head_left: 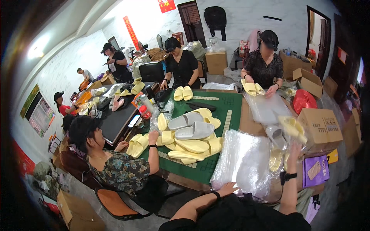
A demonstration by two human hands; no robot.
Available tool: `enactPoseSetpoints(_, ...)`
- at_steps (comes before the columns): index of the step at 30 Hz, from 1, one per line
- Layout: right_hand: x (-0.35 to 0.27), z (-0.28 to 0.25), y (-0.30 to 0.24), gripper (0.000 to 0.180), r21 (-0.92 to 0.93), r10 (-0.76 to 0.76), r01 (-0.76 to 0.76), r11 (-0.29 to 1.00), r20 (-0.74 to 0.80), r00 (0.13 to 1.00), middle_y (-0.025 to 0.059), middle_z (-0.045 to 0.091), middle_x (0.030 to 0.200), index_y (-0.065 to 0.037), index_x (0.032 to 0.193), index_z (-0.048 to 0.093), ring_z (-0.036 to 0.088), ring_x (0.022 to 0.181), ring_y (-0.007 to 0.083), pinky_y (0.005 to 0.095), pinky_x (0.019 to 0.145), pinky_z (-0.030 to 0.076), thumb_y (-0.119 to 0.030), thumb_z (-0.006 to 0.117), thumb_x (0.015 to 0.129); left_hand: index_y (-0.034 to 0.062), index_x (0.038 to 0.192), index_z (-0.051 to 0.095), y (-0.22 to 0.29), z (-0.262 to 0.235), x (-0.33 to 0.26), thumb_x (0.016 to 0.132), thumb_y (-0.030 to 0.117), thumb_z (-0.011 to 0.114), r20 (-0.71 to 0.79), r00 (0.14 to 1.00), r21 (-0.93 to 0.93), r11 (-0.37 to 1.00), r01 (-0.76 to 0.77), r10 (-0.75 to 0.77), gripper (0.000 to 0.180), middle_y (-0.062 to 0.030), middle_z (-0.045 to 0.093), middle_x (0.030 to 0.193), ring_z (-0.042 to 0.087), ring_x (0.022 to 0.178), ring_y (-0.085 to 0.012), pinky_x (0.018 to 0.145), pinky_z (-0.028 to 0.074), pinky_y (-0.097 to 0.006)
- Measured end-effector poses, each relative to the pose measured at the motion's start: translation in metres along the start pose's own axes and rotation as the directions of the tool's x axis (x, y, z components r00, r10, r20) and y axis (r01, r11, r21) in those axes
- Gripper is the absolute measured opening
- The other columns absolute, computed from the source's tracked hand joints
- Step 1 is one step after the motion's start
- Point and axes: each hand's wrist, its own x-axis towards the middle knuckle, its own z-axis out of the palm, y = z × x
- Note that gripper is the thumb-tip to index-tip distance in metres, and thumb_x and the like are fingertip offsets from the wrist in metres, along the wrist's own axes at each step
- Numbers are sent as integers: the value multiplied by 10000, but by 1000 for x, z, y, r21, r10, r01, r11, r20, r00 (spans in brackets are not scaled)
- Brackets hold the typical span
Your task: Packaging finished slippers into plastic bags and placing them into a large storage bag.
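My left hand (226, 189) lies flat at the near edge of a stack of clear plastic bags (243, 165), fingers stretched out. To the right, my right hand (295, 150) is raised and closed on a pair of yellow slippers (292, 129) in a clear bag; both are smeared by motion. Just left of it, bagged grey slippers (276, 136) and a bagged yellow slipper (275, 159) lie on the table. A pile of loose yellow slippers (189, 148), topped by grey slippers (194, 131), sits on the green mat (204, 176) left of the bags.
A cardboard box (320, 129) and a purple bag (316, 169) stand at the right. Across the table one person (264, 65) handles yellow slippers over more clear bags (266, 107). Another person (115, 161) sits at the left, hands at slippers. Others work farther back.
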Motion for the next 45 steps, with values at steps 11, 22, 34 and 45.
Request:
enactPoseSetpoints(11, -40, -69, 36, 289, 152, 443, -416, 896, -314, 840, 106, 568, 768, -49, 1041, 484, 543, 575, 155, 247, 446, 407, -280, 507, 867, 322, 1263, 426, -7, 1, -2, 810, 131, 464, -36, 998, 70, 997, -41, 44, 494, -140, 426, 1246, 494, 1074, -308, 828, 469, -394)
enactPoseSetpoints(22, -159, -56, 91, 352, -795, 545, -6, 607, 411, 731, 128, 585, 856, 13, 1113, 488, 594, 748, 210, 287, 641, 485, -91, 548, 782, 131, 1174, 534, -17, -52, 26, 854, 231, 530, 197, 980, -535, 839, 96, 14, 335, -156, 559, 1048, 540, 982, -289, 856, 420, -392)
enactPoseSetpoints(34, -201, 7, 111, 811, -817, 883, 557, 145, 361, 299, 403, 420, 1123, -141, 1409, 49, 437, 1076, 487, 455, 932, 368, -240, 550, 779, 17, 1346, 205, -202, -201, 41, 781, 171, 634, -536, 362, -729, 634, 258, -763, 727, -209, 543, 1013, 541, 894, -314, 781, 419, -357)
enactPoseSetpoints(45, -215, 16, 131, 966, -848, 921, 528, -48, 167, 352, 477, 246, 1215, -134, 1404, 30, 248, 1172, 593, 536, 997, 250, -519, 584, 713, 66, 1361, -181, -322, -212, 65, 693, 146, 724, -33, 237, -938, 112, 329, -971, 1127, -238, 231, 1365, 334, 1215, -324, 988, 313, -372)
